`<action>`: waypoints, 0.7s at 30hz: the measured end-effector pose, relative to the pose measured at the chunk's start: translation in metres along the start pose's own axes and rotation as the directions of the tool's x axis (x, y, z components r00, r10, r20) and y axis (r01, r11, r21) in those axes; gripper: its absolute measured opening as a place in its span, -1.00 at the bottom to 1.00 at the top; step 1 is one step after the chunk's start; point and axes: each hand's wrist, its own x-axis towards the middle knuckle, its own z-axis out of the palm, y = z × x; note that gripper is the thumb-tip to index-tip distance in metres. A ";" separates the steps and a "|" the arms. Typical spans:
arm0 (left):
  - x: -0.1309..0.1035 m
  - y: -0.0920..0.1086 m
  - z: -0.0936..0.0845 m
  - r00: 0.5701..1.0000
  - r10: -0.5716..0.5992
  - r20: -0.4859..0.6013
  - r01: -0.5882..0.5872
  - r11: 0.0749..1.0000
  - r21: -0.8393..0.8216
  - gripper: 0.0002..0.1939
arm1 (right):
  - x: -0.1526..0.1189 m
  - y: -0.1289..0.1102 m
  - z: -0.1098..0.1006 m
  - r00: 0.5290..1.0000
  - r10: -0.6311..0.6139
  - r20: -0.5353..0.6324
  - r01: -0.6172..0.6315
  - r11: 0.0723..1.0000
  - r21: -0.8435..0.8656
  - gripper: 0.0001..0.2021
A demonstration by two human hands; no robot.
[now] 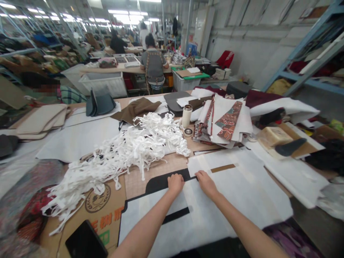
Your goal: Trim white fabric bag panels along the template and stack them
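Note:
A large white sheet with dark edges lies on the table in front of me. My left hand rests at its far edge, beside a black rounded piece, fingers curled down; whatever they pinch is too small to name. To the right, my right hand has its fingers bent together at the edge of the sheet, where another white panel meets it. A black strip crosses the sheet between my forearms, and a brown strip shows beyond my right hand.
White strips are heaped at the centre left. Behind stand a cream bottle and stacked patterned pieces. A phone lies on cardboard at the lower left. A person sits farther back; another person is at the left.

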 end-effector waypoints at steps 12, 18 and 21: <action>-0.028 -0.030 0.032 0.896 0.417 -0.153 -0.367 0.889 0.274 -0.74 | 0.001 -0.017 0.000 0.923 -0.383 -0.043 0.382 0.924 -0.028 -0.72; -0.034 -0.034 0.034 0.851 0.509 -0.126 -0.429 0.814 0.393 -0.72 | -0.005 -0.025 0.009 0.866 -0.496 -0.068 0.494 0.868 -0.039 -0.67; -0.044 -0.053 0.027 0.868 0.487 -0.099 -0.420 0.826 0.376 -0.70 | -0.014 -0.005 0.009 0.865 -0.490 -0.109 0.489 0.871 -0.041 -0.65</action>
